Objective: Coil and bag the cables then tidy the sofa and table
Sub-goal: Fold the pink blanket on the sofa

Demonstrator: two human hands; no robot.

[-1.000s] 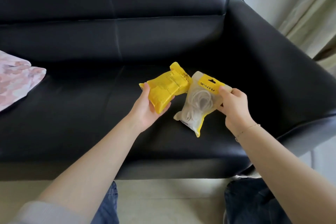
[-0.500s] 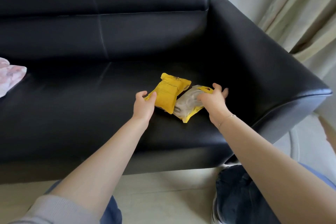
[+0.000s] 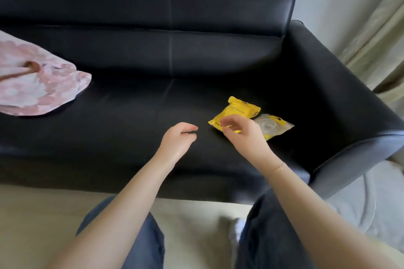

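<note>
On the black sofa (image 3: 131, 116) seat lie two cable bags (image 3: 238, 113), touching. Your left hand (image 3: 177, 144) and right hand (image 3: 242, 135) hover loosely curled, holding nothing.

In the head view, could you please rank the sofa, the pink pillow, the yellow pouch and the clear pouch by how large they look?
1. sofa
2. pink pillow
3. yellow pouch and clear pouch: alike, both partly hidden, so unranked.

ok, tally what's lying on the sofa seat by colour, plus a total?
Yellow: 1, the yellow packet
Clear with yellow trim: 1, the clear cable bag, beside the packet
Pink patterned: 1, the pink cloth at the far left
Total: 3

Neither hand holds any of them.
</note>
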